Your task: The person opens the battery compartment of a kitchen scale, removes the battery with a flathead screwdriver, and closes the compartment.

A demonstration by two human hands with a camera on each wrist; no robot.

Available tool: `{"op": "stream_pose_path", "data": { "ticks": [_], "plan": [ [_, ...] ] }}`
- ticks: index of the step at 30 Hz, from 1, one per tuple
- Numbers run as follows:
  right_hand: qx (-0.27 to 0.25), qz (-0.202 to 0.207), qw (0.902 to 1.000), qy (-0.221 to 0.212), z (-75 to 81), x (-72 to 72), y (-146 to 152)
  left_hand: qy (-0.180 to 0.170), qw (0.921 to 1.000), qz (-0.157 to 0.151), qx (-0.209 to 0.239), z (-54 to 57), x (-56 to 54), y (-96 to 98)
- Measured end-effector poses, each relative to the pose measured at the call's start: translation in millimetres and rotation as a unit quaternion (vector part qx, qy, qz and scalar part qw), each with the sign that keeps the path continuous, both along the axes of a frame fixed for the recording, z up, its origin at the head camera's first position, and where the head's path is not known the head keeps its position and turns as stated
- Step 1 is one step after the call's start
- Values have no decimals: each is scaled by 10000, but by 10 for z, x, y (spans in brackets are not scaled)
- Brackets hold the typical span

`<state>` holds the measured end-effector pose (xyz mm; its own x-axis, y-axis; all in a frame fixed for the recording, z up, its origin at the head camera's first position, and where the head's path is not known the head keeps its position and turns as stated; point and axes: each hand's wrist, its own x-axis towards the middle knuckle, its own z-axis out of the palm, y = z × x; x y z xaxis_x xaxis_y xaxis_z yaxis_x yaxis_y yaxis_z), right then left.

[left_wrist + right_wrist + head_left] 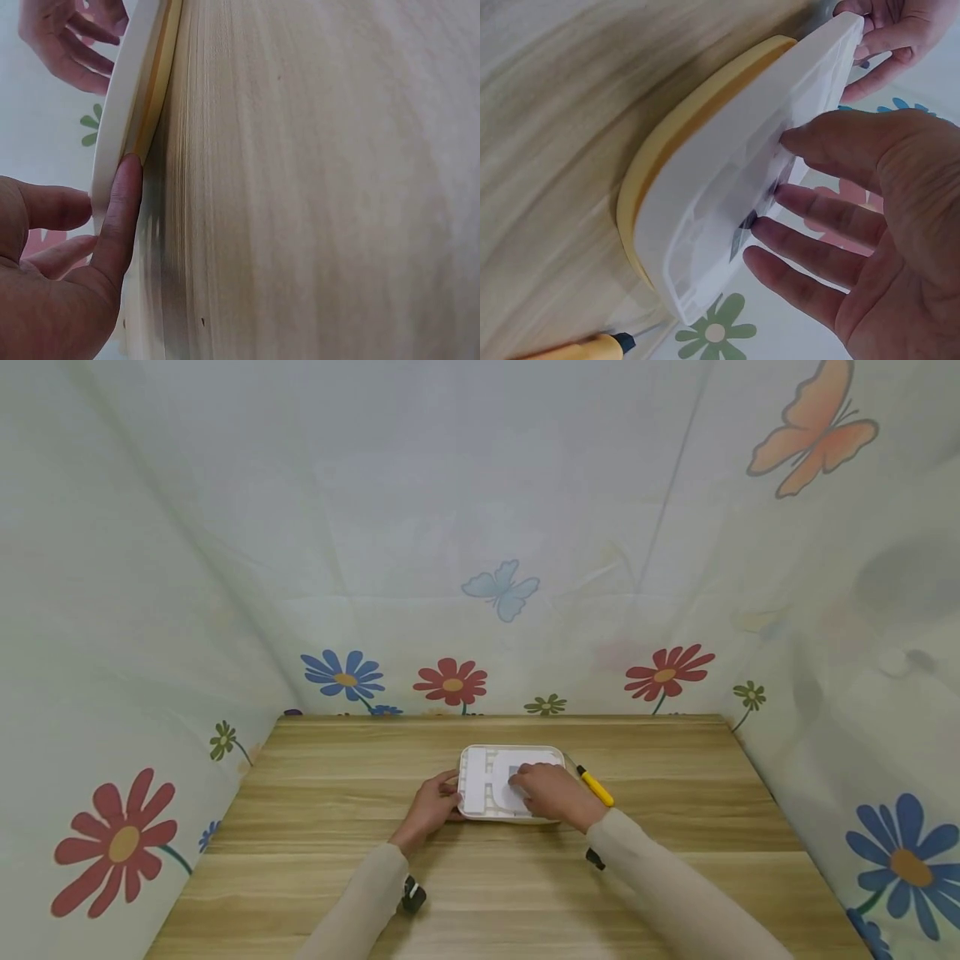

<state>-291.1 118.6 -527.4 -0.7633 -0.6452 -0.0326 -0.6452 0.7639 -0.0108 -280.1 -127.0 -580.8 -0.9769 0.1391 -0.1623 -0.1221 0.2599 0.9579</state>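
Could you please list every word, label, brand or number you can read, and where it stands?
No readable text on the white case; any small marking is too blurred.
None legible on the yellow tool.
None on the wall sheet, only printed flowers and butterflies.

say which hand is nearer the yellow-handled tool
Right: the right hand is left of the tool, over the white case; the left hand is farther, at the case's left edge.

Counted: left hand (433,807) and right hand (553,790), two in all; one white case (495,787); one yellow-handled screwdriver (597,787); one wooden table (345,777). Two printed butterflies (504,589) were also noted.
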Motion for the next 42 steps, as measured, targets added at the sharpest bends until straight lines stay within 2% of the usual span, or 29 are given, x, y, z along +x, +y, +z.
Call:
{"op": "stream_pose_path", "data": {
  "ticks": [10, 11, 14, 22, 28, 37, 42],
  "plan": [
    [319, 159, 9992, 158, -3, -37, -29, -21, 10000, -28, -23, -22, -9, -9],
    [349, 180, 9990, 194, -5, -41, -33, 0, 10000, -20, -30, 18, 17, 2],
    [512, 230, 9980, 293, -2, -48, -50, 24, 10000, -38, -35, 25, 19, -5],
    [643, 145, 9977, 157, 52, -11, -101, 1, 9999, -62, -87, 6, 3, -10],
    [825, 170, 9958, 362, 37, -4, -137, -76, 10000, -7, -58, 22, -9, -11],
    [761, 316, 9953, 510, 8, 1, -148, -88, 10000, 20, 13, 13, -17, -18],
    [718, 338, 9954, 545, -22, 7, -151, 22, 10000, -48, 8, -22, -24, -16]
  ]
}}
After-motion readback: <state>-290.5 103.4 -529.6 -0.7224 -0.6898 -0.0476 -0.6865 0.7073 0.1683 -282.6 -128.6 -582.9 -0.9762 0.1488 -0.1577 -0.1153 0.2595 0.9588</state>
